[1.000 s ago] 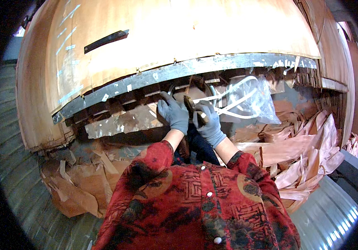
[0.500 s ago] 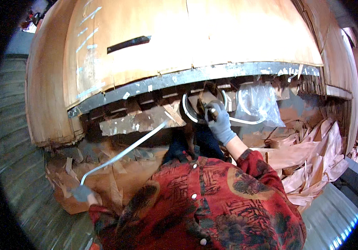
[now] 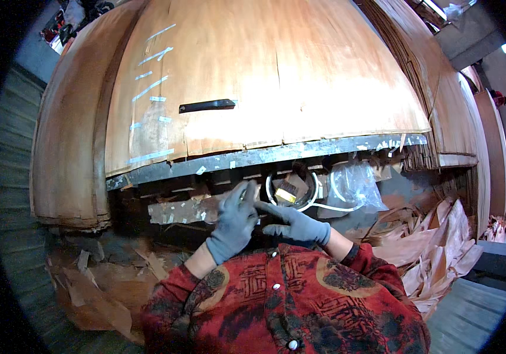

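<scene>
My left hand, in a grey glove, is raised in front of my chest with its fingers curled together. Something small and pale shows at its fingertips, too unclear to name. Close beside it is my gloved right hand, its index finger stretched toward the left fingers and its thumb apart. Just beyond the right hand, a white-rimmed round container sits below the bench edge. A brush with dark bristles and a yellowish band rests inside it.
Wood veneer sheets cover the bench, bearing pale blue tape strips and a flat black tool. A scraped metal edge runs along its front. A clear plastic bag hangs right of the container; veneer scraps pile at the right.
My left hand has come from the far lower left to the middle; the long pale strip it held is no longer stretched out. My right hand has left the container, and the view has tilted upward.
</scene>
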{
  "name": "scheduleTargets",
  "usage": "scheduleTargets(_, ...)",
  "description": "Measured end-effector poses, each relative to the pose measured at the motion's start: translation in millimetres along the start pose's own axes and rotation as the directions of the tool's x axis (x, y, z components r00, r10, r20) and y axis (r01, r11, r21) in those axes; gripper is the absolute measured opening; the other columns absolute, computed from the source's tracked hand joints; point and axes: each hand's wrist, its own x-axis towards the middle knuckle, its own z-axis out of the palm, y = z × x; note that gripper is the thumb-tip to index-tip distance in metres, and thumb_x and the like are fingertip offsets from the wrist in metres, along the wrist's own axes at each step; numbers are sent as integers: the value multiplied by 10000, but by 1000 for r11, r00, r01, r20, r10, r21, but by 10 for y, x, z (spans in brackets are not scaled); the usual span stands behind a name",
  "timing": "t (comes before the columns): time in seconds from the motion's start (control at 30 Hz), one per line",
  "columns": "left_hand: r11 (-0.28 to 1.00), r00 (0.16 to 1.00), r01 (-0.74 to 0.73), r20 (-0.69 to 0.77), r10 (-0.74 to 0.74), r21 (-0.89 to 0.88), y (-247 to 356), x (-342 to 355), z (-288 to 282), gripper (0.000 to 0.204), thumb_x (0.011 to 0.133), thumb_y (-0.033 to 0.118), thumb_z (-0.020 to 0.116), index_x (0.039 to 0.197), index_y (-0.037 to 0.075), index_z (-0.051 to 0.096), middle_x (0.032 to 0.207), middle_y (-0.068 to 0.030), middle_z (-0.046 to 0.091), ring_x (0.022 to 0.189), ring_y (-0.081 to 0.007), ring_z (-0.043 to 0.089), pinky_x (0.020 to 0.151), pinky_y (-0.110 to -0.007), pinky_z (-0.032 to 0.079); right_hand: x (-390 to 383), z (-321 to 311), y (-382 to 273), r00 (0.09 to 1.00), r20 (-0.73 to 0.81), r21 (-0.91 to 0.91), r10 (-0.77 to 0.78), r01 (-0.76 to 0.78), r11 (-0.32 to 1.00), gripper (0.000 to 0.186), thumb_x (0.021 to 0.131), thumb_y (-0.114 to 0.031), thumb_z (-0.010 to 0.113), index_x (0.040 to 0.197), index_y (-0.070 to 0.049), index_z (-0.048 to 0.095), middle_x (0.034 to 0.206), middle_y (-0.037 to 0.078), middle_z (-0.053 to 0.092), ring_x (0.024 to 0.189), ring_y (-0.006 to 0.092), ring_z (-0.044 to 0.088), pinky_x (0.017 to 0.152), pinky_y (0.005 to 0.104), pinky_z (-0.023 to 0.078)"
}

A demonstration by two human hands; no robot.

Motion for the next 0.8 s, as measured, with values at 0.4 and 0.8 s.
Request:
scheduleTargets(0.4,806,988,47,-148,50,590,32,1123,-81,787,674,130,579,1396,-34,314,1017,-161,508,1037,-297,458,907,-409,349,-1118,-1957,125,720,-519,-170,460,-615,770,136,814,-32,627,939,-10,676,809,80,681,640,121,593,529,232,443)
scheduleTargets(0.8,981,999,-22,28,16,195,637,1740,748,991,652,301,687,1433,-35,178,1079,-189,517,1025,-298,499,907,-416,383,-205,-1718,168,970,-175,211,168,-130,969,398,873,-46,536,1256,49,480,1152,141,593,981,222,587,847,311,467)
